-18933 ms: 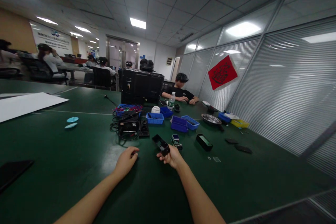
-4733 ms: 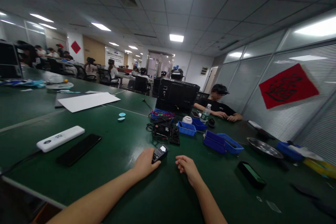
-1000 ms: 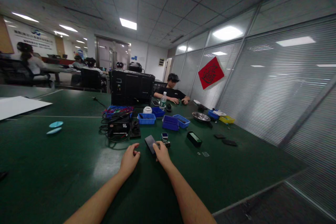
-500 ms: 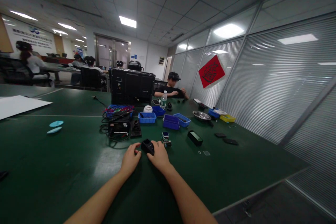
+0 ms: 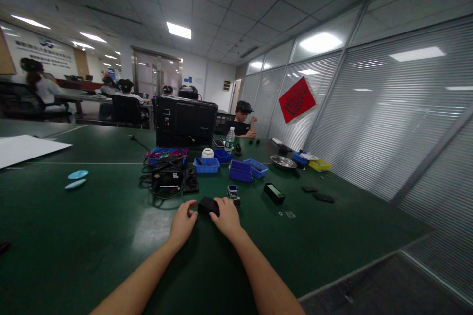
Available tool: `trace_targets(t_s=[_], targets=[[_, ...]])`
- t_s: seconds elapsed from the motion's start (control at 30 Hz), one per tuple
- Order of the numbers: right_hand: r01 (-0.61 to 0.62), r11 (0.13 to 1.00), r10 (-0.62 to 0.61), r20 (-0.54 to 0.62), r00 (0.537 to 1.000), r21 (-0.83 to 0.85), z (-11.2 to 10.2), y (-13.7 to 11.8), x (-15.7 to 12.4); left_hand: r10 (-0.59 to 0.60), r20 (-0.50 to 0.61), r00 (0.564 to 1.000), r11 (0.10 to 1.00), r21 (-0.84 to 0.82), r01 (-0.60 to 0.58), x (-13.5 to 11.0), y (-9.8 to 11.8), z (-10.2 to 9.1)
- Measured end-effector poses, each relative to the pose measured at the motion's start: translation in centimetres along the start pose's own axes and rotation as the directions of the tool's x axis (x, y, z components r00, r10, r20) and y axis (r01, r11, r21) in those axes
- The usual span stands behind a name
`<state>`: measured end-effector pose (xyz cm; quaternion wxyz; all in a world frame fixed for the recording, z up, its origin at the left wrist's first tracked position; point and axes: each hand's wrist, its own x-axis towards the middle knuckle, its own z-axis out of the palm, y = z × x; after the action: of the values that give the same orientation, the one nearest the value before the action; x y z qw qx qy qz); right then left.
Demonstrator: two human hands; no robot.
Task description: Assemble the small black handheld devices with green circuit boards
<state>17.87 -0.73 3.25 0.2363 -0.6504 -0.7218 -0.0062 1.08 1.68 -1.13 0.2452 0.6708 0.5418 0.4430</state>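
Observation:
A small black box-shaped casing (image 5: 207, 204) is gripped at its right end by my right hand (image 5: 227, 220), thumb on the near side and fingers over the far side. A plain flat face of the casing shows now. Just left of it, my left hand (image 5: 183, 225) is open and apart from it, with a gap between thumb and fingers. Right behind my right hand is a small circuit board with a little screen (image 5: 232, 190). Farther right lies a black case with a pale green window (image 5: 274, 193).
Beyond my hands are a cabled black power unit (image 5: 167, 180), blue bins (image 5: 241, 171), a water bottle (image 5: 229, 140) and a large black computer case (image 5: 186, 122). A metal bowl (image 5: 283, 162) and clear plastic piece (image 5: 290, 214) lie right. A person (image 5: 242, 125) sits opposite.
The black casing has been turned over in my right hand: its hollow side showed before, a flat face now. My left hand has barely moved. The person opposite has raised one hand.

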Motion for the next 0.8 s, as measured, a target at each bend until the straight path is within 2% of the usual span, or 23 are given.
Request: trace_targets(t_s=[0.13, 0.23, 0.3, 0.4, 0.47, 0.53, 0.67, 0.8], targets=[[-0.084, 0.991, 0.079, 0.054, 0.995, 0.107, 0.6, 0.5, 0.4, 0.037, -0.004, 0.999, 0.999, 0.020, -0.037, -0.1, 0.1, -0.1], [-0.147, 0.979, 0.129, 0.130, 0.983, 0.140, 0.3, 0.7, 0.6, 0.167, 0.023, 0.986, 0.985, 0.033, -0.168, -0.3, 0.5, -0.1], [-0.160, 0.980, 0.149, 0.096, 0.984, 0.120, -0.2, 0.7, 0.6, 0.230, 0.065, 0.971, 0.972, 0.042, -0.233, -0.4, 0.8, -0.1], [-0.169, 0.978, 0.177, -0.057, 0.983, 0.125, -1.4, 1.2, 0.7, 0.209, 0.114, 0.971, 0.974, 0.063, -0.217, -0.5, 1.0, 0.0], [-0.201, 0.971, 0.219, -0.148, 0.964, 0.127, -2.2, 2.1, 0.9, 0.167, 0.135, 0.977, 0.981, 0.076, -0.178, -0.4, 0.9, 0.1], [-0.276, 0.955, 0.291, -0.184, 0.939, 0.105, -2.7, 3.2, 1.1, 0.140, 0.160, 0.977, 0.984, 0.087, -0.156, -0.4, 0.8, 0.1], [-0.412, 0.911, 0.410, -0.110, 0.905, 0.006, -2.1, 4.9, 1.5, 0.136, 0.185, 0.973, 0.982, 0.104, -0.157, -0.4, 0.5, 0.1], [-0.393, 0.917, 0.392, -0.032, 0.919, -0.064, -0.5, 5.1, 1.6, 0.151, 0.201, 0.968, 0.977, 0.118, -0.177, -0.4, 0.7, 0.1]])
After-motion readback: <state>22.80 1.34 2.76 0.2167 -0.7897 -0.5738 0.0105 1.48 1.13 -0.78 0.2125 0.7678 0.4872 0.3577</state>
